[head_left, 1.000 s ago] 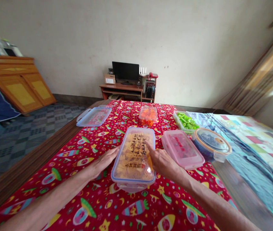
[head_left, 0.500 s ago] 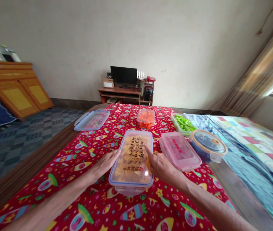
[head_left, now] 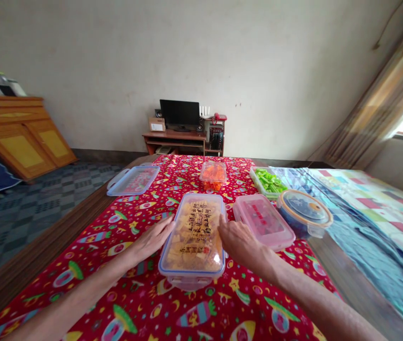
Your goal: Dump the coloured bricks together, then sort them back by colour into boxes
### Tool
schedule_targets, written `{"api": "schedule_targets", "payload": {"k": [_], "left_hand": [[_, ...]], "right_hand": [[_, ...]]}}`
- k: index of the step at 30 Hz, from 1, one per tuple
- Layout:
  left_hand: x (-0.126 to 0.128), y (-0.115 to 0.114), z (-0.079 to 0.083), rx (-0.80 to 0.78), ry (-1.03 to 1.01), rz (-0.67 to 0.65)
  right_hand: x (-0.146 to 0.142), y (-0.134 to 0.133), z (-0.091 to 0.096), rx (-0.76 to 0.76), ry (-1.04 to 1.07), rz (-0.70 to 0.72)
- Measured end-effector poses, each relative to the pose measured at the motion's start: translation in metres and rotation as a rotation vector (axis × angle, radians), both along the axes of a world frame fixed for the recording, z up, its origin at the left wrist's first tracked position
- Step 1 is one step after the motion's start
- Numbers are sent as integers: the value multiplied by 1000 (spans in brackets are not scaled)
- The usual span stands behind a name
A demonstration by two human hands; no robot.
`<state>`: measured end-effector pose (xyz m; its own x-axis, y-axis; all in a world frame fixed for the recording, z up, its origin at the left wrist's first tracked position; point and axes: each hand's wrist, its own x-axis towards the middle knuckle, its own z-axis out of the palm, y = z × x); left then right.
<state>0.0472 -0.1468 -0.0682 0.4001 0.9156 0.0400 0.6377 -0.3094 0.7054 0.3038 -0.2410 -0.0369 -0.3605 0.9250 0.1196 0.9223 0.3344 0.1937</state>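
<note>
A clear rectangular box with a blue-rimmed lid and black writing on top holds yellow pieces; it sits on the red patterned tablecloth in front of me. My left hand lies flat against its left side, fingers stretched out. My right hand rests against its right edge, fingers extended along the lid rim. Neither hand wraps around anything.
A pink-lidded box and a round orange-rimmed container stand right of the box. Farther back are a box of orange pieces, a box of green pieces and a loose blue-rimmed lid. A desk with a monitor stands by the wall.
My right hand has slid off the lid top to the box's right edge. The left hand stays at the left side. The view has shifted slightly.
</note>
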Motion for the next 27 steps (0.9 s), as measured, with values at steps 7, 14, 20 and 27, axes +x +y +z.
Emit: {"api": "schedule_targets", "payload": {"k": [7,14,20,27], "left_hand": [[23,45,15,168,38,23],[60,90,9,175,-19,-101],[63,94,-7,217,-95,-166],[64,91,-9,84,-135,6]], "right_hand": [[-1,46,26,108,108,98],[0,99,-5,159,74,151],[6,101,-27,243,29,247],[2,97,-22,268,27,195]]}}
